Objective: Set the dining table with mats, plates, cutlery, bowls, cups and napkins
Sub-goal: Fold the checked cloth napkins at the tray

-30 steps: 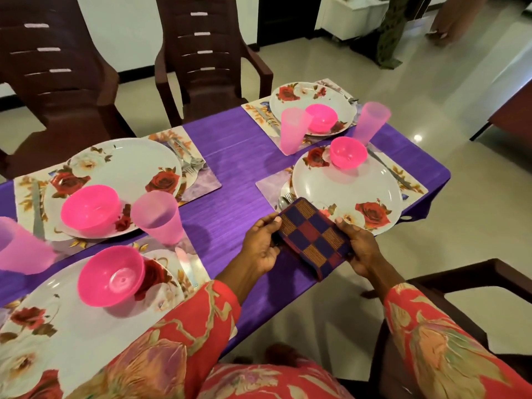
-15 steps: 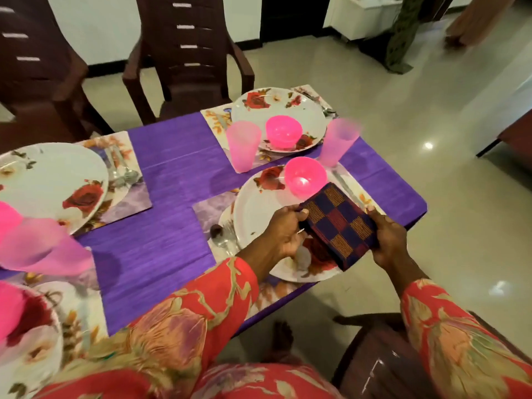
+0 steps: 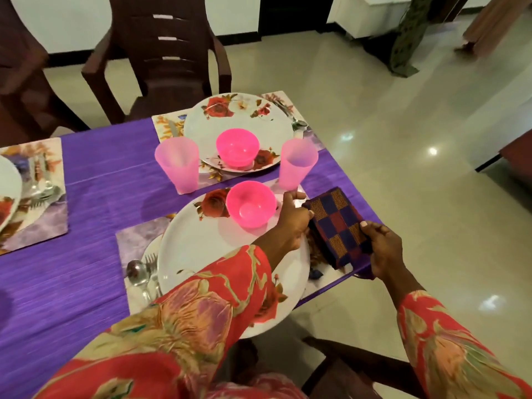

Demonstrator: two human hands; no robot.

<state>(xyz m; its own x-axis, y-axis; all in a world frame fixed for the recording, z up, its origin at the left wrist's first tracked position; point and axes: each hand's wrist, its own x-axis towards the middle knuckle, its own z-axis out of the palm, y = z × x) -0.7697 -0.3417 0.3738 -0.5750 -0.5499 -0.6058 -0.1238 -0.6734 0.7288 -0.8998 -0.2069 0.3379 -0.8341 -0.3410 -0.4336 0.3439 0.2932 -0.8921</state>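
Nearest, on the purple-covered counter [image 3: 86,254], a spoon and fork [image 3: 144,272] lie on a mat [image 3: 138,240] beside the near plate [image 3: 207,254]. The right hand [image 3: 383,251] pinches the near end of a folded checked napkin [image 3: 336,226]; its grip is closed on the cloth. The left hand [image 3: 293,220] holds the napkin's far left edge, fingers curled. The napkin sits just right of the plate, at the counter's edge. A pink bowl [image 3: 250,204] rests on the plate. Farther off stand two pink cups [image 3: 177,165] [image 3: 296,164], a second plate [image 3: 239,125] and a brown chair [image 3: 164,53].
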